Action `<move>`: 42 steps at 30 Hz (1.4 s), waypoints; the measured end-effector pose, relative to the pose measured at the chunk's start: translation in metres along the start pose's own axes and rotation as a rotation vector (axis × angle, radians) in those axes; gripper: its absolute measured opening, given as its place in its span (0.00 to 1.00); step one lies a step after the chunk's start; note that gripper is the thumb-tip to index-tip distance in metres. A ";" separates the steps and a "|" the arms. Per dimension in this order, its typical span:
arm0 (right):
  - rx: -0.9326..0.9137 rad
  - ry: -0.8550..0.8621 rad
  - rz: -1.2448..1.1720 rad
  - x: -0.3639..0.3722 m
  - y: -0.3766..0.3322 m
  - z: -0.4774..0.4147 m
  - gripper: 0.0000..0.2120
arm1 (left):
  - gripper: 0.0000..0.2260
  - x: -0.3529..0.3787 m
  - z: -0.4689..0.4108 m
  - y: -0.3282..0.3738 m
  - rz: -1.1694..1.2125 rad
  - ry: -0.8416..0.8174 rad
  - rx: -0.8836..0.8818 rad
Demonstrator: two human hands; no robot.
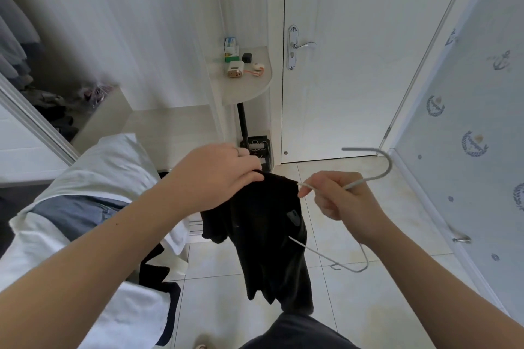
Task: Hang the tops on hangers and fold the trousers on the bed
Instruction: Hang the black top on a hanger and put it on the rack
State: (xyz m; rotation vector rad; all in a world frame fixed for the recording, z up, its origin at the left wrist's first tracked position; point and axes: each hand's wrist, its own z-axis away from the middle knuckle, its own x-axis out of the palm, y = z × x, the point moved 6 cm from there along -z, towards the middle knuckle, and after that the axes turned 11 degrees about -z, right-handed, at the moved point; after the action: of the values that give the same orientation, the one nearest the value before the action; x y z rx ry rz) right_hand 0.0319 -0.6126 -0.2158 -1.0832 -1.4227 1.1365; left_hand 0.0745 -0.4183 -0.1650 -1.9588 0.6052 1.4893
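Hands number two: the left hand (215, 176) pinches one black top (266, 235), the right hand (340, 198) has its grip closed around one white hanger (360, 149).

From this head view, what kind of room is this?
Most likely a home bedroom: a bed with white bedding at left, a wardrobe with hanging clothes beyond it, and a door ahead. The left hand holds a top, the right hand a hanger.
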 end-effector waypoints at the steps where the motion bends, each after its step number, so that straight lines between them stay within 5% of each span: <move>1: -0.014 0.025 -0.025 -0.002 -0.002 -0.003 0.19 | 0.18 -0.003 0.002 0.004 -0.022 0.072 0.015; 7: -0.069 0.077 -0.073 0.015 -0.012 -0.024 0.19 | 0.04 -0.016 -0.008 0.047 -0.142 0.137 0.039; 10: -0.044 0.092 -0.015 0.022 -0.003 -0.026 0.19 | 0.13 -0.001 -0.009 0.049 -0.060 -0.121 -0.090; 13: -0.043 0.126 -0.027 0.024 0.006 -0.026 0.18 | 0.16 0.011 -0.008 0.044 0.014 -0.192 -0.144; 19: -0.466 0.298 0.333 0.002 -0.003 0.011 0.06 | 0.11 0.016 0.016 0.006 0.365 0.054 -0.427; 23: -0.119 -0.044 0.444 0.035 0.048 0.008 0.17 | 0.09 0.008 0.023 0.004 0.519 0.232 -0.602; 25: -0.054 -0.057 0.478 0.041 0.063 0.003 0.20 | 0.09 0.004 0.025 0.007 0.565 0.288 -0.661; 31: -0.109 0.027 0.431 0.038 0.061 -0.012 0.08 | 0.11 0.013 0.030 0.010 0.662 0.277 -0.706; 42: -0.147 0.008 0.324 0.048 0.066 -0.017 0.16 | 0.11 0.026 0.031 0.018 0.720 0.252 -0.734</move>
State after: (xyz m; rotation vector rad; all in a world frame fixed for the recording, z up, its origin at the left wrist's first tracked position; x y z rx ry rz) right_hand 0.0474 -0.5526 -0.2718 -1.4607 -1.3734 1.2655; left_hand 0.0483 -0.4094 -0.1996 -2.6848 1.0644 2.1242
